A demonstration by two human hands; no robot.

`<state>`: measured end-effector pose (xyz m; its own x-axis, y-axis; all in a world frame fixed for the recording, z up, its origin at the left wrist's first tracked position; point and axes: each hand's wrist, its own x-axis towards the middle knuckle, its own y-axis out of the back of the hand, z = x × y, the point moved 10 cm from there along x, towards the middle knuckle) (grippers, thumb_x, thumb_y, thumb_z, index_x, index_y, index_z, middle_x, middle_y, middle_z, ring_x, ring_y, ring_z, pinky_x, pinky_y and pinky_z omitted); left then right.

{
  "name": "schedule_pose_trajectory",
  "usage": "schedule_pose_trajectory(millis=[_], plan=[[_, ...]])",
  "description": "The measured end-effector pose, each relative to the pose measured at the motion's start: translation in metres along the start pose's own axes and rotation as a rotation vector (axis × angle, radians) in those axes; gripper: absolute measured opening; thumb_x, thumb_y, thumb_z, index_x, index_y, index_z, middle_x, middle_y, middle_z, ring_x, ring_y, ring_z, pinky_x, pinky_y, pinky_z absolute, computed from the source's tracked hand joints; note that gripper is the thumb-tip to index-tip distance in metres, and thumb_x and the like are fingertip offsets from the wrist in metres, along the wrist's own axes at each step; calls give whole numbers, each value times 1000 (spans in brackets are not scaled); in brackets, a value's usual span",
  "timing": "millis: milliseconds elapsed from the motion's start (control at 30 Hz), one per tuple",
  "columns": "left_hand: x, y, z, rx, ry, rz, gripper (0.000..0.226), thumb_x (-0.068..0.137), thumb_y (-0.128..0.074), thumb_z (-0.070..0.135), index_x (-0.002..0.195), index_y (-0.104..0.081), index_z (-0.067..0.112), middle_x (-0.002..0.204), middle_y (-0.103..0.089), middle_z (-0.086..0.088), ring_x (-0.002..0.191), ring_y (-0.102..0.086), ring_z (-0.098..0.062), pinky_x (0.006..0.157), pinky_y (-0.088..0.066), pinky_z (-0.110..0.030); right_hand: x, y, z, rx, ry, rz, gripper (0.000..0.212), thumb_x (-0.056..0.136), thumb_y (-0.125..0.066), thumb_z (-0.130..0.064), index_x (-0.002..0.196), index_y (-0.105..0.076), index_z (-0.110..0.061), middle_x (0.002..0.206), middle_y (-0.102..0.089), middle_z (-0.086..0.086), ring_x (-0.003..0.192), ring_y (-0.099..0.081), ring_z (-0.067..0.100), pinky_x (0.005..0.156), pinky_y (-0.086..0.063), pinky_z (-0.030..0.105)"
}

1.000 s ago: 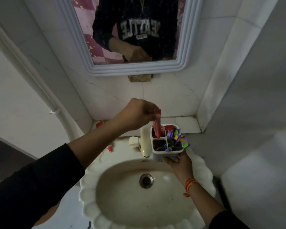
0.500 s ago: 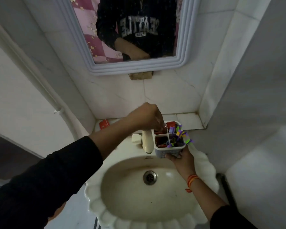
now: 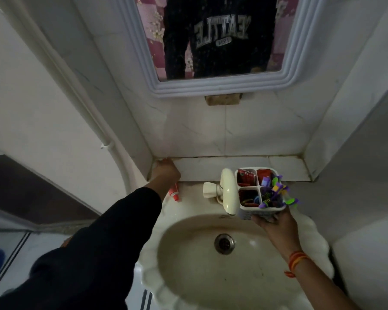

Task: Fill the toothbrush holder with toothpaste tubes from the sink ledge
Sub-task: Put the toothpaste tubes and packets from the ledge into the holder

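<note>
My right hand point(image 3: 272, 221) holds a white four-compartment toothbrush holder point(image 3: 246, 214) from below, over the sink's back right rim. Red toothpaste tubes point(image 3: 246, 177) stand in its two rear compartments. Purple and green items point(image 3: 276, 191) stick out of the front right one. My left hand point(image 3: 166, 172) rests knuckles-up on the far left end of the tiled sink ledge point(image 3: 202, 167), fingers curled down. What lies under them is hidden. A red tube with a white cap point(image 3: 175, 194) lies on the sink rim just below that hand.
A cream tap point(image 3: 227, 191) stands right beside the holder's left side. The scalloped white basin point(image 3: 211, 265) with its drain point(image 3: 224, 243) is below. A framed mirror point(image 3: 211, 81) hangs above, and tiled walls close in on both sides.
My left hand let go of the red tube in the holder's rear left compartment and moved left to the ledge's corner. The right hand still holds the holder.
</note>
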<state>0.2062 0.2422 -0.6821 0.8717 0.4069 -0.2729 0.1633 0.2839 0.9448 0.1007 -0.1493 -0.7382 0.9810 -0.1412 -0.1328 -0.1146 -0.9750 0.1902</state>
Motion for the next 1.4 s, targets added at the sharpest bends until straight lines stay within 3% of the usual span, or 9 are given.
schedule_pose_trajectory(millis=[100,233,400,600,767,967,1133,1300,1400], plan=[[-3,-6,-5,33,48,-2,53,83,-56,20,133,-49,5,133,-60,-17,125,-56,-39,97,-49,-41,2,-1,5,31,-14,-13,78,68,-90,-5,102,-58,-68,113,-70,-14,117,-66,24,103,-51,56],[-14,3,-12,-107,208,16,100,79,-81,32,153,-21,0,145,-39,-24,136,-43,-44,106,-45,-50,4,0,8,21,-38,-11,77,66,-91,-7,103,-59,-66,114,-71,-11,115,-67,24,102,-51,59],[-21,10,15,-206,0,-30,33,75,-76,29,103,-75,10,104,-76,-12,101,-71,-30,75,-50,-27,3,1,7,-11,-23,-9,71,54,-93,-32,105,-58,-66,119,-72,-3,116,-66,26,100,-52,59],[-79,96,74,-472,-270,141,22,74,-82,16,95,-81,9,86,-78,-9,77,-72,-19,71,-58,-30,-4,3,-6,-59,-21,-23,61,76,-82,2,118,-58,-35,115,-68,9,104,-64,20,85,-59,26],[-149,174,134,-558,-602,200,14,80,-84,24,92,-80,17,79,-75,10,66,-70,4,61,-53,-8,-8,0,-8,-155,-44,-73,52,81,-82,-20,127,-59,-15,110,-69,-1,96,-66,11,92,-56,39],[-196,156,214,-196,-879,-14,18,78,-84,25,93,-81,18,84,-79,1,76,-74,-13,79,-60,-35,-10,3,-8,-137,-48,-45,53,81,-82,-22,128,-57,-20,112,-70,-2,103,-69,16,92,-56,38],[-199,88,238,183,-913,-151,34,75,-83,25,109,-80,27,101,-80,4,93,-71,-12,89,-59,-36,-8,3,-3,-75,-27,-22,61,73,-87,-24,127,-58,-26,121,-70,-1,115,-65,19,98,-56,44],[-197,67,237,402,-825,-148,33,75,-83,22,107,-79,28,103,-75,1,90,-63,-13,70,-55,-32,-6,1,2,-71,14,-4,69,75,-87,-14,136,-55,-15,127,-69,3,121,-62,16,86,-49,4],[-198,60,236,482,-790,-152,38,76,-82,23,112,-74,19,104,-70,-5,83,-59,-19,75,-59,-36,-4,0,4,-76,28,-12,69,76,-86,-11,137,-54,-15,128,-68,4,121,-60,16,81,-44,-2]])
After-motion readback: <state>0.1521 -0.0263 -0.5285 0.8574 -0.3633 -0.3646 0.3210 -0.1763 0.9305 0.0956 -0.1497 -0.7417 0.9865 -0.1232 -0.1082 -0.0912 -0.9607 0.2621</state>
